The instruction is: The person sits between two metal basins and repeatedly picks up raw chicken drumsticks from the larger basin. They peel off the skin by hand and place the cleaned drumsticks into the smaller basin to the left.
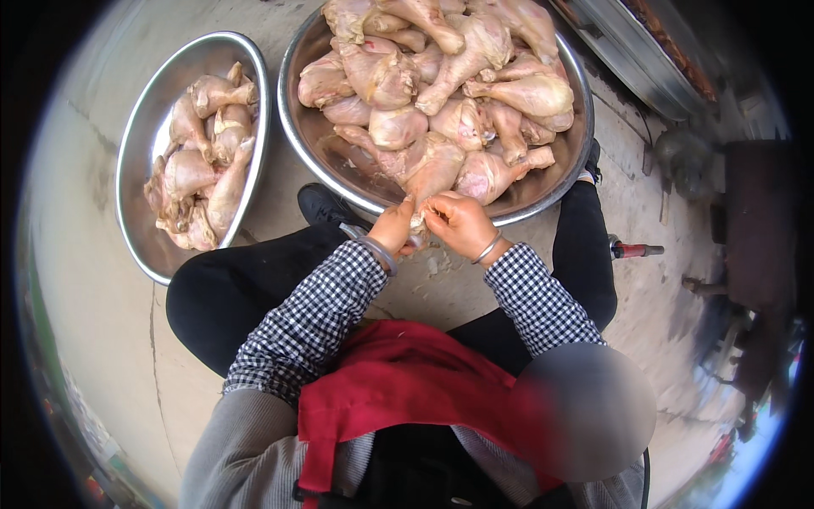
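Observation:
A raw chicken drumstick (433, 167) lies at the near edge of a large metal basin (292, 114), its narrow end pointing towards me over the rim. My left hand (393, 227) is closed round that narrow end. Beside it, my right hand (460, 224) is closed, its fingertips pinching at the same end; the exact bit they grip is hidden. A small grey metallic piece (351, 231) shows at the left hand's outer side, too little of it visible to name. Many more raw drumsticks (475, 55) are heaped in the basin.
To the left, a smaller metal basin (126, 153) holds several drumsticks (191, 172). My bent legs (242, 284) flank the near side of the large basin. A red-handled tool (632, 250) lies on the concrete floor at right. Metal trays (632, 55) stand at the far right.

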The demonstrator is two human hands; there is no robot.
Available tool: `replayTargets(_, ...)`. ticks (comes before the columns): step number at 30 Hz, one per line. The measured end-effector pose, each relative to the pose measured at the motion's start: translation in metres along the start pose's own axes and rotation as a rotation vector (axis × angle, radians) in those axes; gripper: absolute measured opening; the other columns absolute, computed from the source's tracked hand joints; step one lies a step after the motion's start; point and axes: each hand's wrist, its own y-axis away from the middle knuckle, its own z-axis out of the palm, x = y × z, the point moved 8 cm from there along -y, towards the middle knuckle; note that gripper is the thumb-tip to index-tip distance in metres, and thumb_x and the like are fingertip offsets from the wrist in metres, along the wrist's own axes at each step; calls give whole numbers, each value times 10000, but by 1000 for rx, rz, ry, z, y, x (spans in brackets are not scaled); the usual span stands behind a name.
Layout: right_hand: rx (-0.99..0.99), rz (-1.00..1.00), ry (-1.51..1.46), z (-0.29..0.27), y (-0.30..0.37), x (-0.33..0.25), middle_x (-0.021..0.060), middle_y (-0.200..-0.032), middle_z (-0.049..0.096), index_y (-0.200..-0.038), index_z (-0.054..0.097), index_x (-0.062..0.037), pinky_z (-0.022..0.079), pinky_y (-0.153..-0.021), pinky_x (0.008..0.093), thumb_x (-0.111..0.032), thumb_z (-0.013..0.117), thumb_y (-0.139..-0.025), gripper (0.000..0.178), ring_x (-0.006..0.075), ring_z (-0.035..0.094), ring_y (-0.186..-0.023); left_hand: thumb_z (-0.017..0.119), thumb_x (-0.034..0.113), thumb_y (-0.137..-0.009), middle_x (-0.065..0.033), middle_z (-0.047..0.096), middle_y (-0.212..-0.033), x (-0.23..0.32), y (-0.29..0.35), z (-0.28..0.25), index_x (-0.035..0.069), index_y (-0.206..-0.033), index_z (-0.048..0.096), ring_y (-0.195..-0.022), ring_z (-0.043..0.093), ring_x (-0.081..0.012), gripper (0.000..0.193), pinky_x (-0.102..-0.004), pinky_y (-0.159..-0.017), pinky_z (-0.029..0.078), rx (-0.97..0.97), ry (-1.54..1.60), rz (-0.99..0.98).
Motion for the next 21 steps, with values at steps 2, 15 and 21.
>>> replayTargets(2, -17, 44, -23, 1, -3, -2, 167, -790, 620, -899, 650, -5, 498, -632, 352, -77, 637, -824, 105, 308, 624, -704, 339, 387, -1022, -91, 585, -766, -1, -2, -2, 24, -1038, 538, -506, 521, -161, 414, -251, -381, 364, 47, -58, 6)
replayTargets(15, -12, 0, -88, 9, -12, -20, 165, -784, 619, -865, 643, -2, 495, -636, 352, -80, 638, -791, 107, 308, 621, -702, 321, 367, -1015, -135, 626, -875, -5, -4, -9, -16, -1149, 529, -547, 588, -194, 456, -304, -418, 465, 194, -114, 124)
replayTargets(21, -67, 9, -94, 17, -6, -30, 132, -788, 622, -863, 636, 14, 493, -637, 315, -49, 637, -804, 86, 227, 611, -696, 496, 264, -956, -111, 624, -868, 7, 1, 3, -2, -1068, 549, -604, 590, -155, 294, -282, -508, 483, 51, -106, 400)
